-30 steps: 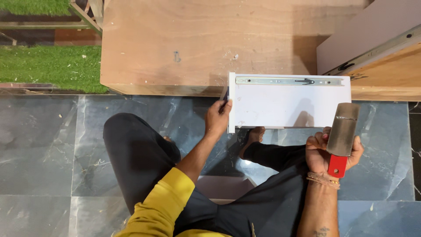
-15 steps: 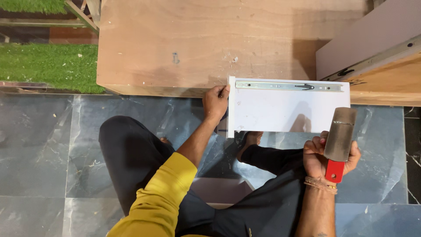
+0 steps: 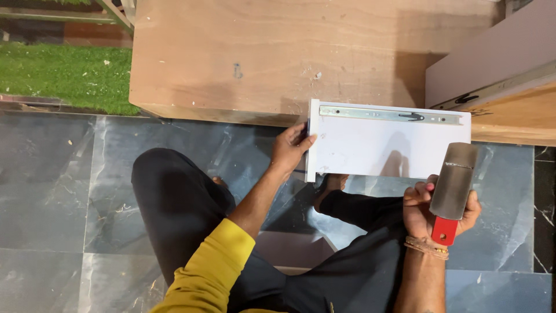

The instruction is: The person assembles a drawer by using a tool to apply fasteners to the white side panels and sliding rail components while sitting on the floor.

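- Head view, single camera looking straight down: person seated cross-legged on a dark marble floor (image 3: 69, 197), a plywood slab (image 3: 260, 52) in front of the knees.
- Left hand (image 3: 291, 148): fingers wrapped over the left end edge of a white drawer side panel (image 3: 376, 150), thumb on the face. Closed grip; judged to be steadying the panel so it stays flat and square against the slab edge.
- White panel lies partly on the plywood, its lower part overhanging the floor above the legs. A metal drawer slide rail (image 3: 391, 114) is fixed along its top long edge.
- Right hand (image 3: 431, 211): closed around the hammer (image 3: 453, 185) near the red part of the handle, the metal head pointing up toward the panel's lower right corner. Head is near the panel; I cannot tell whether it touches. Held short, judged for control rather than force.
- Right of frame: a second wooden piece (image 3: 515, 116) with a pale board (image 3: 492, 58) on top, another rail along its edge.
- Containers: none assembled; only separate drawer parts, nothing held inside anything.
- Upper left: strip of grass (image 3: 58, 75) beyond the floor edge.
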